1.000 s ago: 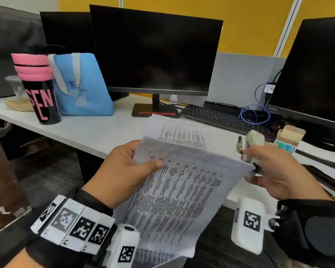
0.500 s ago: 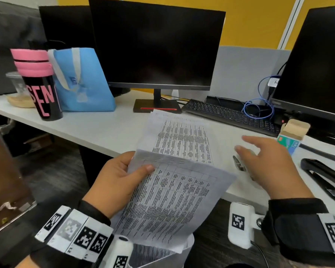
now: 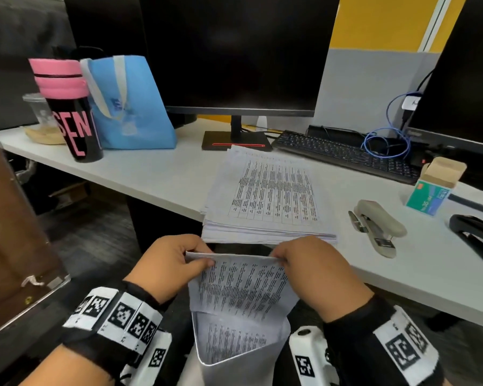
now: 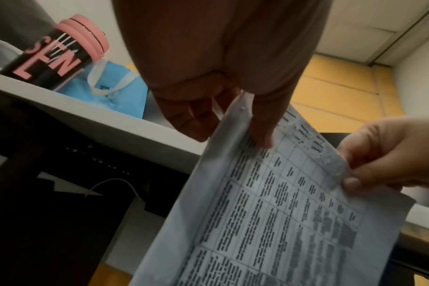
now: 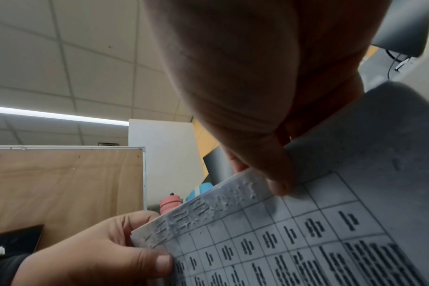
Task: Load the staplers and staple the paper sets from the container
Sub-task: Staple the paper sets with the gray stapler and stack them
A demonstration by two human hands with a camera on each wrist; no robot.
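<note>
Left hand [image 3: 170, 264]: pinches the top left corner of the paper set [image 3: 241, 288], thumb on the printed face, fingers curled behind.
Right hand [image 3: 315, 270]: pinches the top right corner of the same paper set, thumb on the printed face, fingers behind the sheets.
Paper set: held off the desk [image 3: 151, 176], below and in front of its near edge; the top edge runs level between both hands; the lower part hangs down and curls forward.
Paper stack [image 3: 268, 196]: lies flat on the desk, at the near edge, just beyond the hands.
Grey stapler [image 3: 378, 225]: lies on the desk right of the paper stack, apart from both hands.
Black stapler [image 3: 477, 235]: lies at the right edge of the head view, partly cut off.
Staple box [image 3: 432, 188]: stands open behind the grey stapler, near the keyboard [image 3: 343, 154].
Tumbler [image 3: 70, 110]: stands upright at the far left, beside the blue bag [image 3: 131, 107].
</note>
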